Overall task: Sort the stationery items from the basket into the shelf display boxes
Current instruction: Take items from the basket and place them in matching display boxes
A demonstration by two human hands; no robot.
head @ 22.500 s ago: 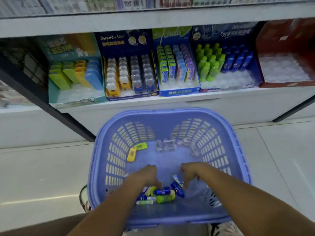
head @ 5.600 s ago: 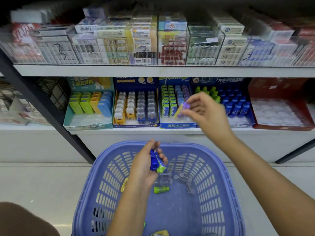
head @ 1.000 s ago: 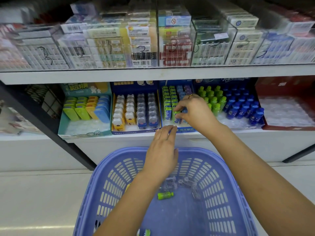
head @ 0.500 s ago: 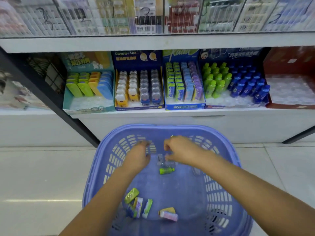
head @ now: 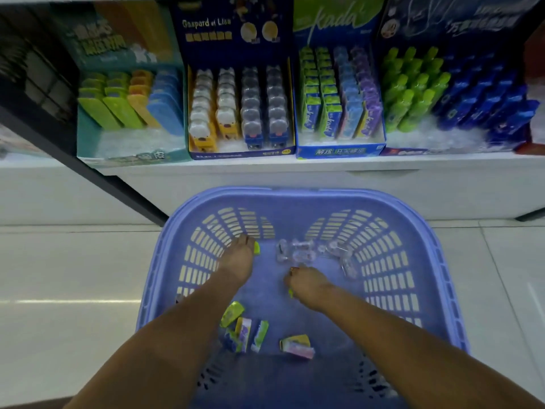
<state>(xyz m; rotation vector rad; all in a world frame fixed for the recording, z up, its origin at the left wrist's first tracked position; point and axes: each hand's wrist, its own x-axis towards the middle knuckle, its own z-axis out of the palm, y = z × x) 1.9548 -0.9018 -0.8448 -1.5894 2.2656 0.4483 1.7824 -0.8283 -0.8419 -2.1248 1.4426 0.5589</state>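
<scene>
A few small packets are lying on the near floor of the purple basket. Farther in, the right hand is curling around a small yellow-green item, while the left hand is closing its fingers on another yellow-green piece. Clear plastic items are sitting just beyond the hands. Farthest, display boxes are standing on the white shelf.

left hand: now on yellow-green item | right hand: moved nearer
</scene>
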